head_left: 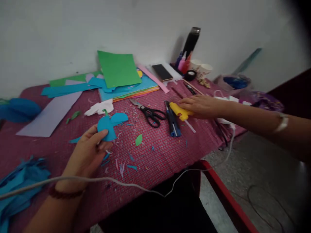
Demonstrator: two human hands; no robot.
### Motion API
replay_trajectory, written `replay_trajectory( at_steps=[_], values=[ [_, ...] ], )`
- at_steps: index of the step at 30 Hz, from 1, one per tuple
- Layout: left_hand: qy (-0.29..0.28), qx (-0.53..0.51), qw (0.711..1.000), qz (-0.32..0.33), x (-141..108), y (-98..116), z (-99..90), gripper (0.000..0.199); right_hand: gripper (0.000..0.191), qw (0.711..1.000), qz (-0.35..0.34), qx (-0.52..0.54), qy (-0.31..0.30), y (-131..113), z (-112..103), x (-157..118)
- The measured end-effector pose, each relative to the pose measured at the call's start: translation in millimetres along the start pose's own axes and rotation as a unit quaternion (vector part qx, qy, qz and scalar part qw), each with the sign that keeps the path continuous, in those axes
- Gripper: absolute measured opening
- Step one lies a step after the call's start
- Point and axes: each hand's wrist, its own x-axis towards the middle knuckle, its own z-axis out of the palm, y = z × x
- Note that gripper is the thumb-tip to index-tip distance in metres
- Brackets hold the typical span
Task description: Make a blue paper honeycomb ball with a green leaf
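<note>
My left hand [88,149] pinches a rounded piece of blue paper [106,128] between thumb and fingers, above the table's left part. A small green paper strip [105,112] shows at its top edge. Behind it lies another blue rounded piece [119,118]. On the right, my right hand [200,106] has its fingers over a yellow glue gun [178,111], gripping it at the side; a clear glue stick [190,126] pokes out of it. Just left of the glue gun are a dark blue-and-black tool [172,119] and black-handled scissors [152,115].
Coloured paper sheets [119,69], a phone [162,72] and a dark flask [191,42] stand or lie along the wall. Cut blue paper [23,181] heaps at the left. A white cable [136,185] crosses in front. A green paper leaf [138,139] lies among scraps.
</note>
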Motion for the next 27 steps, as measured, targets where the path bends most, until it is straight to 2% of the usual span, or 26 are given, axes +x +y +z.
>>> replay_trajectory(
  at_steps=[3,6,10,13,16,21,24,27],
  values=[
    [0.000,-0.026,0.999,0.023,3,8,-8.9,0.022,0.010,0.999,-0.012,0.018,-0.024,-8,2,4],
    [0.022,-0.033,0.999,0.031,5,6,-15.8,0.024,0.010,0.998,-0.026,0.015,-0.051,-29,11,9],
    [-0.001,-0.017,0.999,0.046,5,-1,-13.8,0.021,0.008,0.992,-0.066,0.032,-0.103,-72,51,29],
    [-0.008,0.002,0.998,0.058,1,-4,-10.6,0.020,0.014,0.988,-0.045,0.039,-0.145,-92,79,45],
    [-0.014,0.045,0.998,0.046,-2,-5,-9.2,0.020,0.018,0.986,-0.018,0.050,-0.155,-95,90,52],
    [-0.024,0.082,0.995,0.048,-1,-8,-8.7,0.021,0.015,0.978,-0.017,0.134,-0.156,-87,92,51],
    [-0.009,0.086,0.995,0.051,-1,-12,-7.7,0.020,0.016,0.971,0.001,0.200,-0.127,-88,93,52],
    [-0.008,0.094,0.995,0.045,-2,-16,-6.6,0.021,0.013,0.959,0.033,0.273,-0.068,-94,92,57]
  ],
)
